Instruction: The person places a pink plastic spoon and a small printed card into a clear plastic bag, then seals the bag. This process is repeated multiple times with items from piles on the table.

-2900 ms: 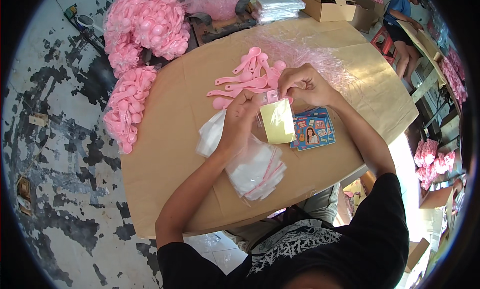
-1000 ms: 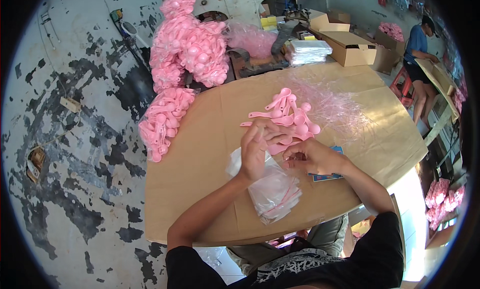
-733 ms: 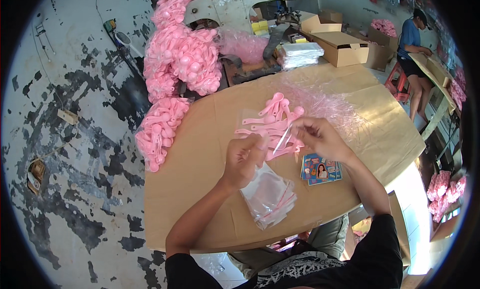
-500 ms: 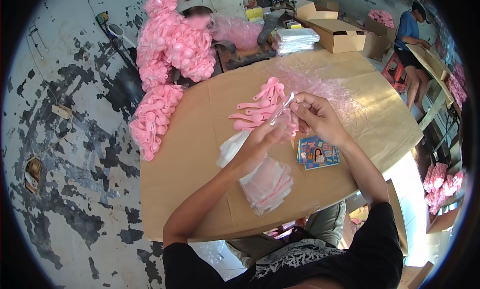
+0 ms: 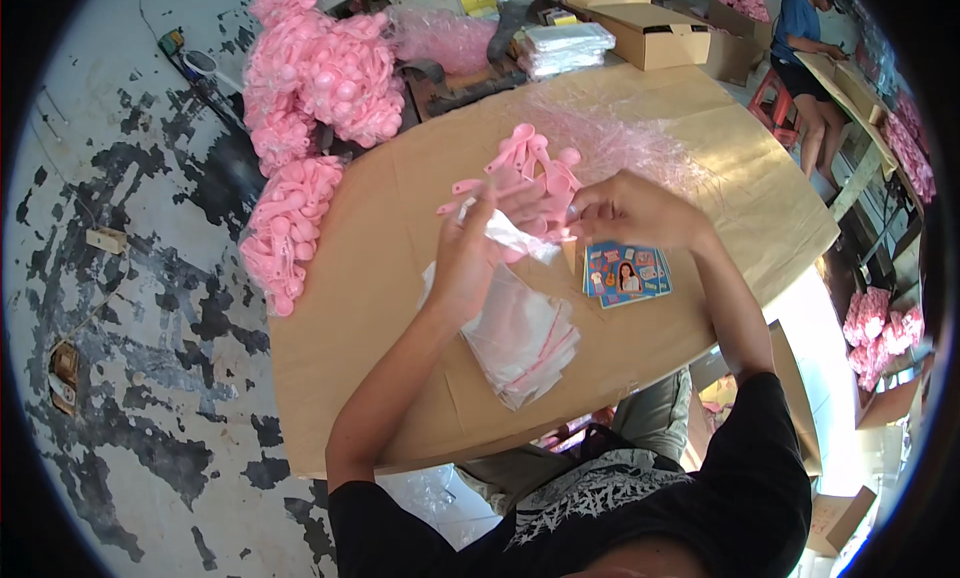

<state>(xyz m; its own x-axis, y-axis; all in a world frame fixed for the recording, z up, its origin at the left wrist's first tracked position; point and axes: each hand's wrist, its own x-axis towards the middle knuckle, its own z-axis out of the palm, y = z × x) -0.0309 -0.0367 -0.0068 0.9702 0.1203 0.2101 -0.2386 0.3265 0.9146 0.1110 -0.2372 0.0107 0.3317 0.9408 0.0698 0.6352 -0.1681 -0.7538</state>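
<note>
My left hand is closed on a clear plastic bag, which hangs creased between its thumb and fingers. Close by on the right, my right hand is held with curled fingers, partly blurred; whatever they pinch, if anything, is hidden. Beyond both hands lies a loose heap of pink plastic spoons, partly covered by my left fingers. Below my left hand rests a pile of flat clear bags. Under my right hand sits a small stack of blue printed cards.
Brown paper covers the table. Bagged pink spoons hang over its left edge. Crumpled clear film lies at the far side. Cardboard boxes and stacked plastic packets stand behind. Another person works at the far right.
The hands have drawn apart: my left hand moved left with the bag, and my right hand came away from the bag's mouth. The whole view has shifted slightly.
</note>
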